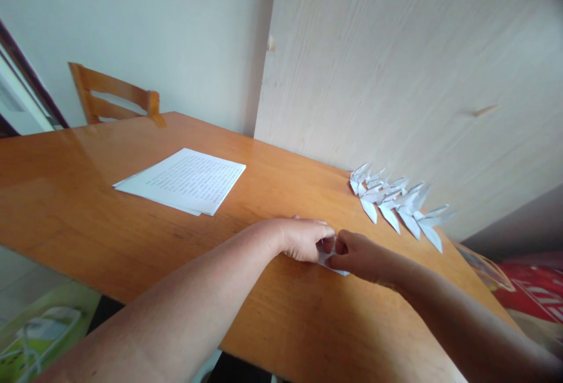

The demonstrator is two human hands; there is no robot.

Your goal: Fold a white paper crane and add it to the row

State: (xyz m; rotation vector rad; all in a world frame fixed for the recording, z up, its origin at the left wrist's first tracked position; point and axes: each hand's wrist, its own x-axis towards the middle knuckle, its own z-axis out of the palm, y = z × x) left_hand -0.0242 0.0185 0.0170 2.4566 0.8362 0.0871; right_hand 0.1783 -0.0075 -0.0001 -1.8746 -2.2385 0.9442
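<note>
The table [308, 324] gives me open wood on its near side. To my left, well apart, lies a stack of printed sheets [189, 183]; a row of folded paper figures [407, 202] lines the far edge beyond my right hand [363, 257]. Between it and my left hand [303, 239], neither clearly nearer, a small folded paper [323, 258] sits at my fingers [328, 231], which curl narrow, holding it; its visible part slants toward me and right.

Paper [324, 258] mostly hidden by hands [305, 239]; text on sheets [197, 180] too small to read.
</note>
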